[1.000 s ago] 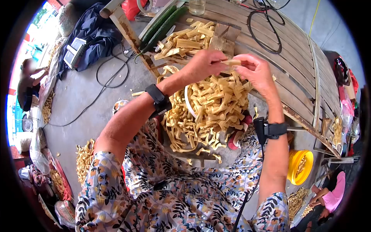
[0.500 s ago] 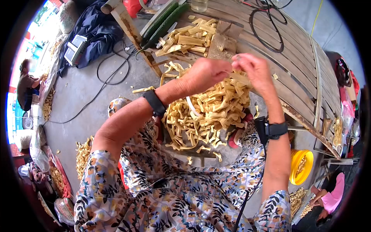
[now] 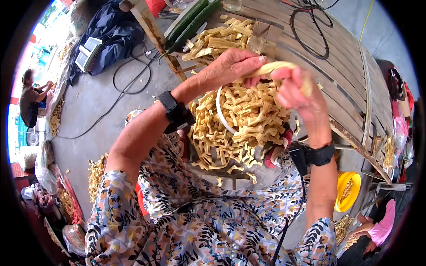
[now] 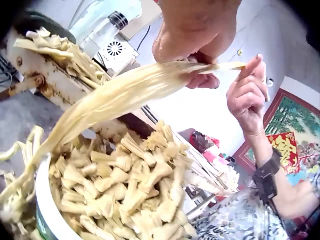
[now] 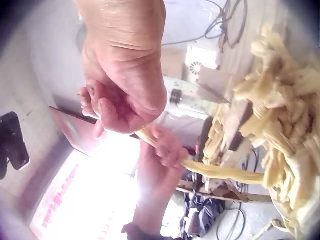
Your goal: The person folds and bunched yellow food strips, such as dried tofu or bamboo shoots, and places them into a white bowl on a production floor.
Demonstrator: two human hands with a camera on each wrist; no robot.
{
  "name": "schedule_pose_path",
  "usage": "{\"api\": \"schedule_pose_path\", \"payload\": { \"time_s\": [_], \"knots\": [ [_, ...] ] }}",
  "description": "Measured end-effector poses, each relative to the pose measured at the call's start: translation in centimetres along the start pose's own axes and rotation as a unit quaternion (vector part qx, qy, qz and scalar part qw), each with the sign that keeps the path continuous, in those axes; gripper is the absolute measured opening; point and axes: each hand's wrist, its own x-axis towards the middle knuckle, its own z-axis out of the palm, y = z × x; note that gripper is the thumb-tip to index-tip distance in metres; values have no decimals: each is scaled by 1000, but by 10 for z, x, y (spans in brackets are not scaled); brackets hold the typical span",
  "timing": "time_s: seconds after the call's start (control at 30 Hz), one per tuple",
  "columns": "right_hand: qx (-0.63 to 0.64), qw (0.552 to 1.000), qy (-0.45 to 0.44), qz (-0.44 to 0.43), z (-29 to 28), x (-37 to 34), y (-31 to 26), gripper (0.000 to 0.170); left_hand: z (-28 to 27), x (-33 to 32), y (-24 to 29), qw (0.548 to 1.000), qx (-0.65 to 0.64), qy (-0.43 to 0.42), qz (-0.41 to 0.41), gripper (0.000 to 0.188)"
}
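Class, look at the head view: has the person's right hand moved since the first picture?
Yes: the right hand has shifted down the picture, farther from the wooden block.

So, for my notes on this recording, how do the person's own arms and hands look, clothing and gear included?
The left hand and right hand are ungloved. The left strap and right strap are black, each with a boxy black unit. A thin black cable trails from the right one. The left sleeve and right sleeve are short, pale, printed with dark leaves and yellow-orange flowers.
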Motion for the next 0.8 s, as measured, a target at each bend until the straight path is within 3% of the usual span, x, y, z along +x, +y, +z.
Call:
{"api": "schedule_pose_path", "payload": {
  "time_s": [0.03,0.1,0.13,0.17,0.2,0.27,0.33,0.37,0.4,0.47,0.53,0.57,0.6,0.67,0.7,0.8],
  "knots": [
    [-26,999,7,-28,-1,-1,-8,42,-1,5,-1,999,47,11,24,31],
    [-77,995,50,-39,2,1,-20,38,1,4,3,999,14,8,-27,28],
    [-161,982,86,-43,4,2,-17,36,5,3,6,999,-3,5,-53,27],
    [-244,961,122,-46,8,5,-13,33,11,1,5,994,-78,-56,-47,25],
    [-325,932,157,-48,12,7,-9,32,17,2,-3,973,-174,-134,-68,25],
    [-293,942,165,1,16,8,-5,31,16,8,-28,901,-347,-230,-119,31],
    [-240,958,158,9,15,7,5,32,24,7,-44,863,-431,-247,-93,36],
    [-300,938,158,72,16,8,6,31,28,7,-51,841,-472,-253,-79,38],
    [-347,926,147,18,13,10,14,30,33,5,-52,831,-491,-250,-76,39],
    [-384,904,183,-30,14,14,20,31,28,9,-51,887,-423,-143,-114,34],
    [-503,812,261,-139,-3,16,30,31,29,17,-45,908,-393,-7,-144,23],
    [-555,753,296,-192,-9,18,32,31,30,15,-34,932,-307,115,-154,15],
    [-599,726,302,-151,-7,17,32,29,30,15,-28,961,-201,156,-109,13],
    [-679,662,311,-68,0,14,30,27,31,14,-21,973,20,231,-14,13],
    [-520,793,311,-67,-5,19,38,16,33,13,-18,966,41,254,9,12],
    [-412,875,253,8,-15,20,38,9,29,10,-25,966,116,227,41,11]
  ]
}}
